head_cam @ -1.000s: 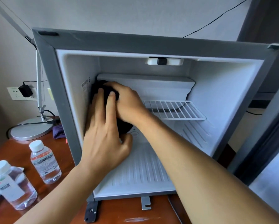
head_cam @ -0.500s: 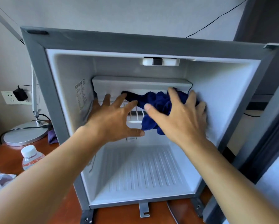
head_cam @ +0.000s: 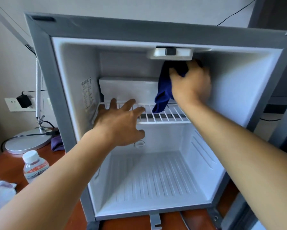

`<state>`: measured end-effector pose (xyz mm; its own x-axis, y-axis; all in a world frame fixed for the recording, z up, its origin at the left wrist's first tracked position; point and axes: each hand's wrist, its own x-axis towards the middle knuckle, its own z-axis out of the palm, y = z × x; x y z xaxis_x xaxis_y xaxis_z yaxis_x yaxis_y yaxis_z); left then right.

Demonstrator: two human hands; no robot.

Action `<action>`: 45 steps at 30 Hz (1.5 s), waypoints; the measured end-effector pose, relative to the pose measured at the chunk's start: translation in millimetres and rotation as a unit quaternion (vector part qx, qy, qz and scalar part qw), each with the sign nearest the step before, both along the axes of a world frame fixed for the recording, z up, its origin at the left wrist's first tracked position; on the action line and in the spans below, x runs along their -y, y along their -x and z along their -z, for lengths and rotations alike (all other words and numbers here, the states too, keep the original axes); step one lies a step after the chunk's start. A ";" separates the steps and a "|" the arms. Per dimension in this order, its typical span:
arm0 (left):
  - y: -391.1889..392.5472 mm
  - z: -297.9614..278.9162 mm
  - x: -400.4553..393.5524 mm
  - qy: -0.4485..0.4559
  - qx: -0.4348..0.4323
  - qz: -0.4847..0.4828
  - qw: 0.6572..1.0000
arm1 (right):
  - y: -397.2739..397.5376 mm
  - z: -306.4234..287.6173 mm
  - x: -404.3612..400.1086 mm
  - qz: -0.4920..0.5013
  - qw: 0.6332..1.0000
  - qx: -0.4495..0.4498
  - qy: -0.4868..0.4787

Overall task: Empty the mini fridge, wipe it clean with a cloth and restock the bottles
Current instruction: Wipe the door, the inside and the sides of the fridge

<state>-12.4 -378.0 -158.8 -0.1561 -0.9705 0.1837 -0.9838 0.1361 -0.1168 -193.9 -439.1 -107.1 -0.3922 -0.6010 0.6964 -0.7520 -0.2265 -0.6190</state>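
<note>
- Blue cloth [head_cam: 164,90] is soft and limp: most of it is bunched in my right hand [head_cam: 191,83], and a loose tail hangs down to the wire shelf [head_cam: 164,113].
- It will likely drape and snag on the wires, so I judge it best held as a wad, with the tail gathered in.
- That hand grips the wad high in the fridge [head_cam: 239,90], by the back right corner just under the light housing [head_cam: 171,53]; motion blur hides the fingertips.
- My left hand [head_cam: 119,123] holds nothing. Its fingers are spread and relaxed, lying on the left end of the shelf, thumb below the front edge. Whether it presses down I cannot tell.
- Inside, no bottles show, so I judge the emptying done and the wiping under way.
- Two bottles [head_cam: 34,166] stand on the table [head_cam: 10,161] to the left of the fridge. They look like light, thin plastic, smooth-sided, so I would take them round the body, not by the cap.
</note>
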 end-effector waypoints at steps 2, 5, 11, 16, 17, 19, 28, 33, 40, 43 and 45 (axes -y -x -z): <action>-0.2 0.2 -0.9 0.003 0.005 0.003 1.000 | -17.7 4.5 16.8 0.004 0.993 -0.115 0.010; 1.0 0.4 -0.8 0.002 0.000 -0.003 1.000 | -51.7 5.0 24.2 -0.005 0.978 -0.206 0.041; 8.3 -5.0 -17.7 0.011 0.018 -0.034 0.999 | -141.5 -22.7 5.2 -0.195 0.938 -0.285 -0.029; 1.7 -2.8 -12.3 0.033 -0.013 0.004 0.999 | -107.5 -19.2 10.7 -0.215 0.924 -0.315 -0.009; 1.1 -2.3 -10.2 0.023 -0.009 0.003 1.000 | -96.2 -17.3 15.0 -0.204 0.929 -0.308 -0.004; 0.1 -2.4 -9.4 0.011 -0.005 -0.002 1.000 | -72.1 -14.5 23.1 -0.163 0.944 -0.287 0.006; 1.6 -4.1 -10.1 -0.008 0.006 0.002 1.000 | -8.8 -6.2 37.7 0.023 0.976 -0.214 -0.033; 5.9 -3.8 -9.6 -0.018 0.017 -0.007 1.000 | -96.9 -19.9 24.5 -0.074 0.957 -0.277 -0.039; 2.3 0.0 -11.4 0.021 0.020 0.000 1.000 | -117.4 -19.8 11.1 -0.199 0.927 -0.318 -0.010; 0.9 -1.8 -9.6 0.006 0.025 0.005 1.000 | -65.1 -14.4 20.5 -0.148 0.945 -0.290 0.002; -0.5 -3.4 -7.9 0.001 0.025 0.008 1.000 | -16.4 -13.8 26.1 -0.073 0.963 -0.260 -0.012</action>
<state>-11.9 -370.1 -155.3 -0.1813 -0.9674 0.1769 -0.9744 0.1523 -0.1654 -177.4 -465.1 -93.3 0.0959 -0.6421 0.7606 -0.9230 -0.3435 -0.1736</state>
